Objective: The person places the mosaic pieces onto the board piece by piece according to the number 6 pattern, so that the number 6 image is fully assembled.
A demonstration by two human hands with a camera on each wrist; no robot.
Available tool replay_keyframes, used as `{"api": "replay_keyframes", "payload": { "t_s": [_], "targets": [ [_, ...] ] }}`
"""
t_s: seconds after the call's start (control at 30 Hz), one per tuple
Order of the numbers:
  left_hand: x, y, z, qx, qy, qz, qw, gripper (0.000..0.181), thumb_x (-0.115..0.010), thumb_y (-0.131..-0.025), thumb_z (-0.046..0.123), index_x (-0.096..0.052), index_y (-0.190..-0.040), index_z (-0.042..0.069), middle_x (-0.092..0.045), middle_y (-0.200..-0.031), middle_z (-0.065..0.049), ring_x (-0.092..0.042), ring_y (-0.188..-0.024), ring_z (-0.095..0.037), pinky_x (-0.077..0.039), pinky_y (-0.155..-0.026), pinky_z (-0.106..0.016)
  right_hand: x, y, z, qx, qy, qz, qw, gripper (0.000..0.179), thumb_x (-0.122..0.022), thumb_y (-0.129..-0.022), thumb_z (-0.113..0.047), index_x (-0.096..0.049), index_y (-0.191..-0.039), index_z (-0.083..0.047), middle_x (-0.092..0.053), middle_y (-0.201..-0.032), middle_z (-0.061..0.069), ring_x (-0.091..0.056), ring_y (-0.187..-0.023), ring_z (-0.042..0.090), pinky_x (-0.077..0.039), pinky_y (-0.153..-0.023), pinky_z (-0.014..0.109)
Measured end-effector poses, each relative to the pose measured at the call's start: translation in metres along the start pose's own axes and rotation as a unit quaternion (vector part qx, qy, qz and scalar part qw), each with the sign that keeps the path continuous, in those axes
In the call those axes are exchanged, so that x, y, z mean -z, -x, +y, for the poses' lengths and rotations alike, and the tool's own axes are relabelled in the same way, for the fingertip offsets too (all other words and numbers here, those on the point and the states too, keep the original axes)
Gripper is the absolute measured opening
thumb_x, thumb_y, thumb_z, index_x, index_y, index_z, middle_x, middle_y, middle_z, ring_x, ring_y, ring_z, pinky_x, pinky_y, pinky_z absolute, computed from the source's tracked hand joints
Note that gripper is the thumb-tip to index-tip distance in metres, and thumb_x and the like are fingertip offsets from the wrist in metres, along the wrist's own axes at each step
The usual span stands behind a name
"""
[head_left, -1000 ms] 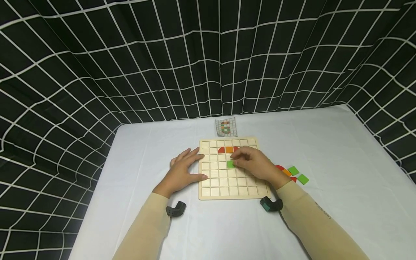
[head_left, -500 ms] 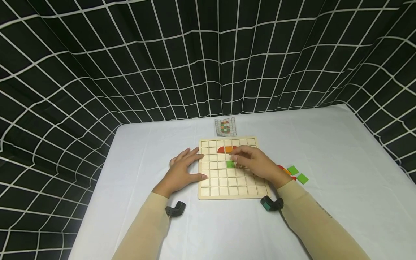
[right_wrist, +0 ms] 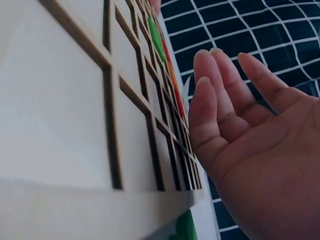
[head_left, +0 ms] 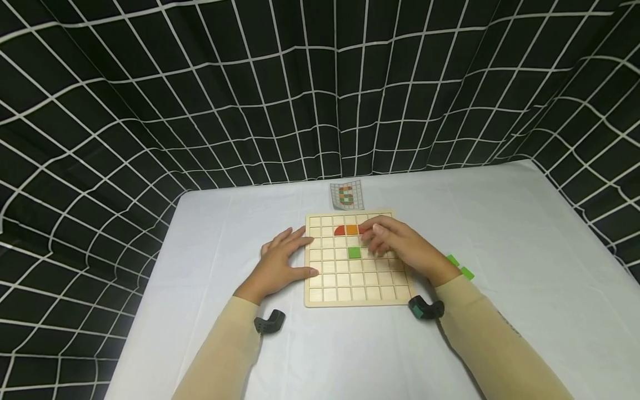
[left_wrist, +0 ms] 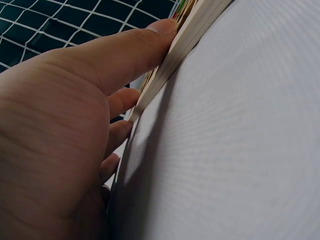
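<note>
Right hand (head_left: 400, 243) is hanging loose over the right side of the wooden board (head_left: 356, 280), fingers softly bent and a bit apart, nothing pinched that I can see. Fingertips look lifted off the wood. Left hand (head_left: 281, 264) is spread at the left edge, thumb on the rim, which should help keep everything from sliding.

Green tile (head_left: 354, 253) looks squared up in its cell, same column as the orange tile (head_left: 352, 229) but nearer, one bare cell between. Left red tile (head_left: 340, 230) and right red tile (right_wrist: 178, 103) flank the orange one.

Step looks like seating that green piece, so I'd clear the fingers straight up, no dragging across neighbours. If a corner's proud, tap it flat with one fingertip. Then count cells against the printed card (head_left: 346, 195) on the far side; too small for me to match exactly. For the loose green tiles (head_left: 468, 273) off to the right, I'd pinch opposite edges and lower level.
</note>
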State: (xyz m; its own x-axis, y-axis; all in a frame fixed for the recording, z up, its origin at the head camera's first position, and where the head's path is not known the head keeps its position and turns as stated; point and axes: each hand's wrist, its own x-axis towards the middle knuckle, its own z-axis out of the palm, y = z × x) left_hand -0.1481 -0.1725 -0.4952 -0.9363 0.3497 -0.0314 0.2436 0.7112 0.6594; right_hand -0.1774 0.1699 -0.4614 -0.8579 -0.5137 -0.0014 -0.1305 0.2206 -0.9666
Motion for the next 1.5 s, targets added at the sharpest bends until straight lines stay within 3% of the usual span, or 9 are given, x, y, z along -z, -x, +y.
{"api": "replay_keyframes", "payload": {
  "t_s": [0.27,0.63,1.0,1.1,1.2,1.3,1.37,1.5],
  "targets": [
    [0.005,0.002,-0.001,-0.007,-0.001,0.008,0.9999,0.08,-0.092,-0.088,0.047,-0.061,-0.157,0.022,-0.033,-0.175,0.006,-0.015,-0.164,-0.023,-0.012,-0.123,-0.054,0.013,0.002,-0.006,0.005,-0.002,-0.021,0.9998,0.043,-0.046,-0.117,-0.026,-0.057,-0.149,0.001,-0.065,-0.132,0.027,-0.067,-0.109,0.044,-0.057,-0.095,0.054],
    [0.005,0.002,-0.003,-0.008,0.006,0.009,0.9999,0.08,-0.092,-0.088,0.049,-0.061,-0.157,0.023,-0.033,-0.175,0.007,-0.014,-0.164,-0.023,-0.011,-0.123,-0.054,0.048,0.016,-0.01,-0.036,0.021,0.02,0.9989,0.048,-0.053,-0.115,-0.031,-0.054,-0.152,-0.001,-0.063,-0.137,0.019,-0.065,-0.118,0.044,-0.055,-0.099,0.051],
    [0.002,0.003,-0.003,-0.007,0.007,0.004,0.9999,0.08,-0.092,-0.088,0.049,-0.061,-0.157,0.023,-0.032,-0.175,0.008,-0.014,-0.164,-0.022,-0.011,-0.123,-0.053,0.075,0.028,0.004,-0.077,0.048,0.041,0.9951,0.05,-0.062,-0.112,-0.035,-0.057,-0.151,-0.004,-0.066,-0.138,0.014,-0.065,-0.122,0.035,-0.052,-0.102,0.046],
    [0.001,0.002,-0.003,-0.008,0.008,0.005,0.9999,0.08,-0.092,-0.087,0.049,-0.061,-0.157,0.024,-0.032,-0.175,0.008,-0.014,-0.164,-0.022,-0.012,-0.123,-0.054,0.083,0.031,0.009,-0.111,0.047,0.044,0.9917,0.055,-0.068,-0.109,-0.038,-0.057,-0.152,-0.006,-0.065,-0.141,0.014,-0.061,-0.126,0.035,-0.049,-0.107,0.052],
    [0.001,0.002,-0.003,-0.009,0.008,0.005,0.9999,0.081,-0.092,-0.087,0.049,-0.061,-0.157,0.024,-0.033,-0.175,0.008,-0.014,-0.164,-0.022,-0.012,-0.123,-0.054,0.09,0.035,0.015,-0.136,0.053,0.037,0.9886,0.06,-0.073,-0.105,-0.036,-0.056,-0.154,-0.007,-0.064,-0.144,0.016,-0.054,-0.133,0.037,-0.04,-0.112,0.066],
    [0.0,0.002,-0.003,-0.008,0.008,0.004,0.9999,0.081,-0.092,-0.087,0.049,-0.061,-0.157,0.024,-0.033,-0.175,0.008,-0.014,-0.164,-0.022,-0.012,-0.123,-0.054,0.099,0.039,0.022,-0.136,0.072,0.023,0.9878,0.062,-0.077,-0.102,-0.032,-0.056,-0.154,-0.007,-0.063,-0.145,0.017,-0.052,-0.135,0.037,-0.034,-0.113,0.071],
    [0.0,0.001,-0.003,-0.007,0.009,0.004,0.9999,0.081,-0.092,-0.088,0.049,-0.06,-0.157,0.024,-0.033,-0.175,0.008,-0.014,-0.164,-0.022,-0.011,-0.123,-0.054,0.106,0.042,0.026,-0.132,0.08,0.014,0.988,0.061,-0.079,-0.101,-0.029,-0.057,-0.153,-0.007,-0.064,-0.144,0.017,-0.055,-0.133,0.036,-0.038,-0.114,0.066],
    [-0.001,0.001,-0.002,-0.007,0.008,0.004,0.9999,0.081,-0.092,-0.087,0.049,-0.06,-0.157,0.024,-0.032,-0.175,0.008,-0.014,-0.164,-0.022,-0.011,-0.123,-0.055,0.118,0.051,0.033,-0.134,0.106,0.004,0.9852,0.056,-0.082,-0.099,-0.023,-0.063,-0.148,-0.006,-0.065,-0.143,0.015,-0.061,-0.123,0.033,-0.051,-0.103,0.041]
  ]
}}
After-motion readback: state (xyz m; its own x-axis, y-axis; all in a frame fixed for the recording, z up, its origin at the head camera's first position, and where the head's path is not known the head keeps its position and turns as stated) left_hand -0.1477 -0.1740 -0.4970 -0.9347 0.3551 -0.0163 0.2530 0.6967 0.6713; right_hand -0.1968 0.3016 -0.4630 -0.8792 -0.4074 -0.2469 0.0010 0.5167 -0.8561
